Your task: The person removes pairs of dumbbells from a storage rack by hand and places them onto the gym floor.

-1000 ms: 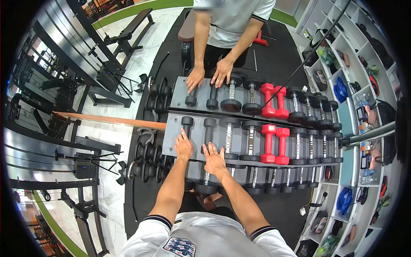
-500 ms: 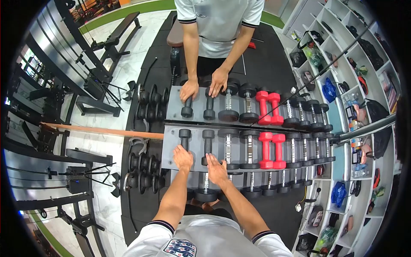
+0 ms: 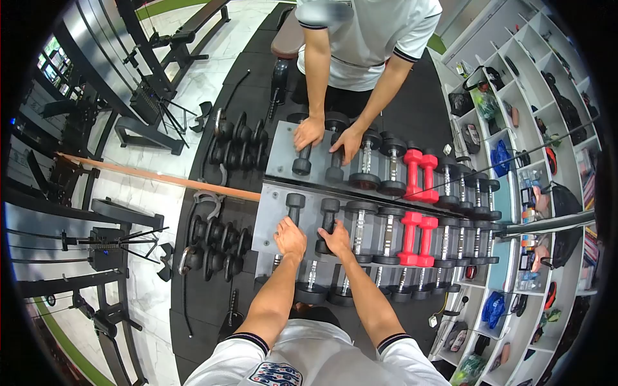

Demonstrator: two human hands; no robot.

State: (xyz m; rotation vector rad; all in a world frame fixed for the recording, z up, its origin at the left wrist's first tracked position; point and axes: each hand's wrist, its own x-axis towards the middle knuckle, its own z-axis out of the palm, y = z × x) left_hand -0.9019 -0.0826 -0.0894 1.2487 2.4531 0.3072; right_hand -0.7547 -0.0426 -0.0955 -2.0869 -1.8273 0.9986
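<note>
My left hand (image 3: 290, 238) is closed over the near end of a small black dumbbell (image 3: 295, 204) at the left of the rack's grey upper shelf (image 3: 266, 225). The dumbbell's far head and part of its handle show beyond my fingers. Just to the right, my right hand (image 3: 337, 239) grips a second black dumbbell (image 3: 329, 207) around its handle, thumb on the left and fingers on the right. Both dumbbells lie lengthwise, side by side, on the shelf. The near end of the left one is hidden under my hand.
Chrome-handled dumbbells (image 3: 358, 231) and red dumbbells (image 3: 409, 238) continue rightward; more dumbbells (image 3: 312, 289) sit on the lower tier. A mirror behind reflects the shelf. Kettlebells (image 3: 212, 248) stand at left. Cable machines (image 3: 106, 251) are further left, and white cubbies (image 3: 496, 341) at right.
My right hand has shifted from the near end of the second dumbbell onto its handle and closed around it. My left hand stays on the first. The view has turned slightly.
</note>
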